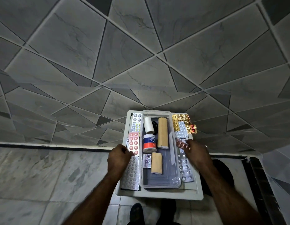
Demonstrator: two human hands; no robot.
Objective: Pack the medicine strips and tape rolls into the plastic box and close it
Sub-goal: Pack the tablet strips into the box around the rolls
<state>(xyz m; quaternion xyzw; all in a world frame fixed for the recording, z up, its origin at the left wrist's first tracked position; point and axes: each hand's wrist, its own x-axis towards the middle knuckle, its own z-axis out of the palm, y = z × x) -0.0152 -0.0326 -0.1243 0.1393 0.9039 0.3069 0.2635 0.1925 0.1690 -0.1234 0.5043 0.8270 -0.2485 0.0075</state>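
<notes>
Hands (120,155) flanking plastic box (158,179), strips outside

A wall (141,46) of grey, marble-veined tiles cut into angular triangles and trapezoids, with pale grout lines, fills the upper view. A dark strip (51,146) runs along its base. Below lies a floor (35,176) of pale, mottled marble slabs. A light grey tabletop (198,184) stands against the wall. Lighting is dim.

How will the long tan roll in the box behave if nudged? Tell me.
The long tan roll lies on its side, so it would probably roll sideways, though the plastic box wall beside it should stop it. It looks like soft, light bandage, probably unbreakable.
</notes>
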